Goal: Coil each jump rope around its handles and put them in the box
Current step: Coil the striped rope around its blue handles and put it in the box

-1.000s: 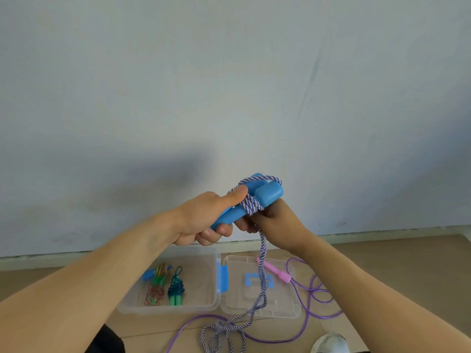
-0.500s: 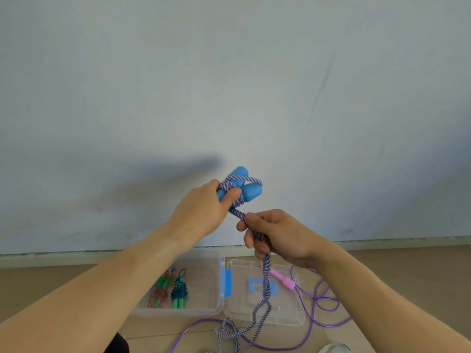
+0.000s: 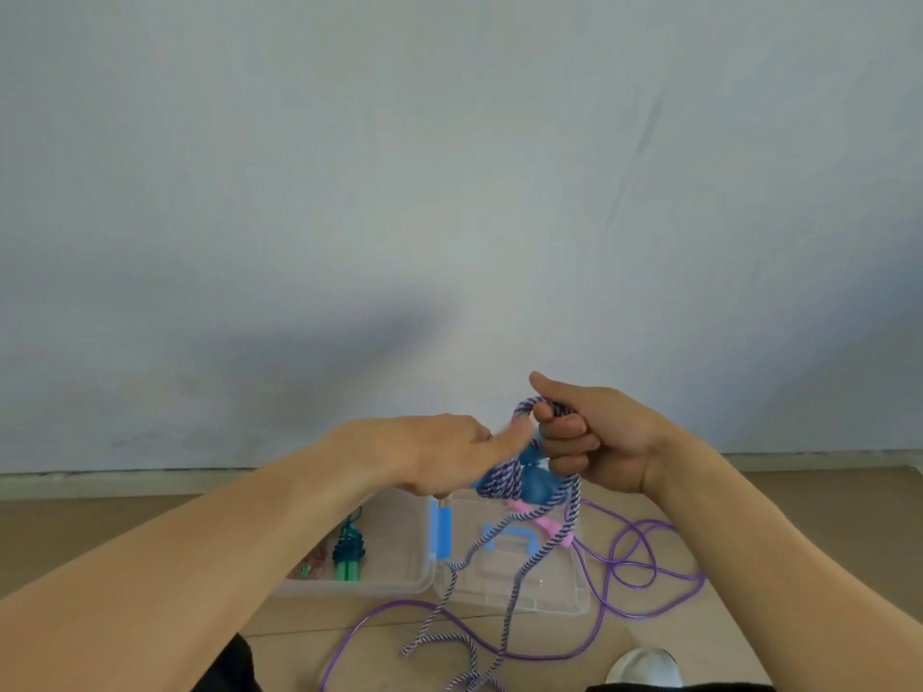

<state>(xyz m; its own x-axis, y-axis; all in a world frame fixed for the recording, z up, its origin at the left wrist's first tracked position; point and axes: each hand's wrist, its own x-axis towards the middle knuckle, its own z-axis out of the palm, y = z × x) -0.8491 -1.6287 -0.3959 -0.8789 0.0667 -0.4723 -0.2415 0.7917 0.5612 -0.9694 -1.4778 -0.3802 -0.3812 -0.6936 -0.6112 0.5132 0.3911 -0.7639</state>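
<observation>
While left hand clasps blue handles, right hand fingers pinch striped rope; cord limp, light, slack trailing toward 6 o'clock; grip near handles.

**A pale wall over a tan floor**

We face a plain, pale grey-blue painted wall that fills most of the view. We see a few faint darker streaks on its right part and a soft, dark shadow across its lower middle. A light skirting strip runs along its foot. Below it lies a smooth tan floor, with one thin seam crossing it near the bottom edge. The light is even and diffuse.
</observation>
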